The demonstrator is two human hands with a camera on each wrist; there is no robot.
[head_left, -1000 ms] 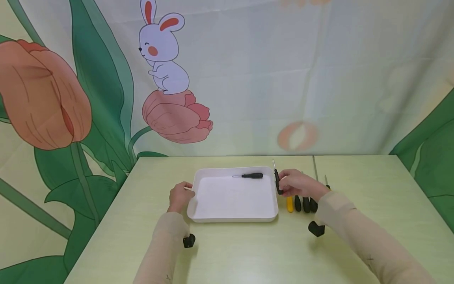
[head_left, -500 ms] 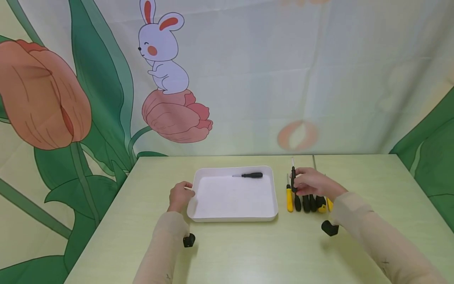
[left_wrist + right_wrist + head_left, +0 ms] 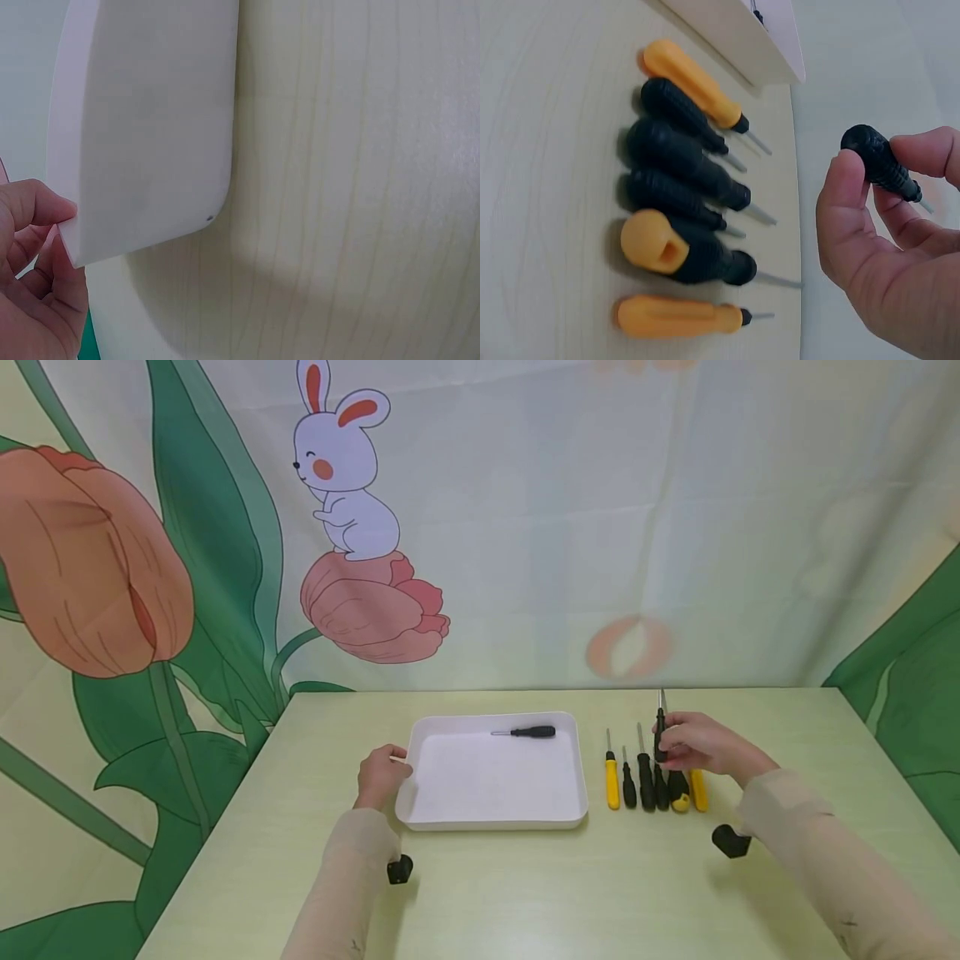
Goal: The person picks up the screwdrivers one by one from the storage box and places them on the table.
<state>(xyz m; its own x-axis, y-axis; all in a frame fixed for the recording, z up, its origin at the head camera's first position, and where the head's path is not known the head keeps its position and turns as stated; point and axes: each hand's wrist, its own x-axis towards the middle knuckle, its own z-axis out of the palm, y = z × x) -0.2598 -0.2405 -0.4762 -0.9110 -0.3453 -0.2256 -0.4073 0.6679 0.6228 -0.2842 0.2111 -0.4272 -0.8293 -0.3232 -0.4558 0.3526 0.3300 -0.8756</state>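
Observation:
My left hand (image 3: 383, 774) pinches the left rim of a white tray (image 3: 491, 823); the left wrist view shows thumb and finger on the rim. Inside the tray, near its far right, lies a small black screwdriver (image 3: 534, 732). My right hand (image 3: 705, 742) holds another black screwdriver (image 3: 877, 159) by its handle, raised above the table with the shaft pointing away. Beneath and beside that hand several screwdrivers lie in a row: a slim yellow one (image 3: 612, 783), black ones such as the thick black one (image 3: 646, 781), a black-and-yellow one (image 3: 697, 251) and another yellow one (image 3: 679, 316).
The pale wood-patterned table (image 3: 517, 893) ends at a hanging cloth (image 3: 510, 527) printed with a rabbit and tulips. The row of screwdrivers stands to the right of the tray, with a narrow strip of table between them.
My right hand has carried its black screwdriver rightward, from beside the tray's right rim to over the right part of the row. The left hand and the tray have stayed put.

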